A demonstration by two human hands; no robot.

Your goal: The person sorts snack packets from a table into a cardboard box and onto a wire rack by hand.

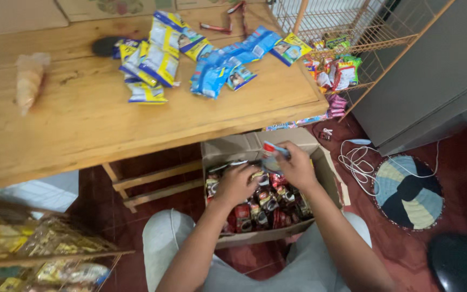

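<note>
Dark red floor tiles (460, 178) lie beneath a seated person whose grey-clad knees frame an open cardboard box (233, 148). Left hand (237, 184): lowered into the box, fingers curled and resting on the small dark red and brown packets (268, 208) that fill it; whether the fingers pinch one packet cannot be told. Right hand (297, 165): just beside the left, raised a little above the packets, fingers closed on a blue and red sachet (272, 154) held over the far side of the box. Right of this hand, on the floor, a white cable (355, 165) lies in loops, touching a round patchwork mat (409, 192). Left of the hands and nearest the camera, a wire rack (44, 254) holds yellow packets. Beyond the hands, the wooden desk (82, 119) reaches over the far edge of the box; on it lie strips of blue sachets (217, 67) and, beside them to the left, strips of yellow and blue sachets (158, 59), with a clear bag (28, 81) well apart at the far left. Farther right of the desk stands a wire basket (352, 32) with mixed packets, beside a grey cabinet (433, 75).
</note>
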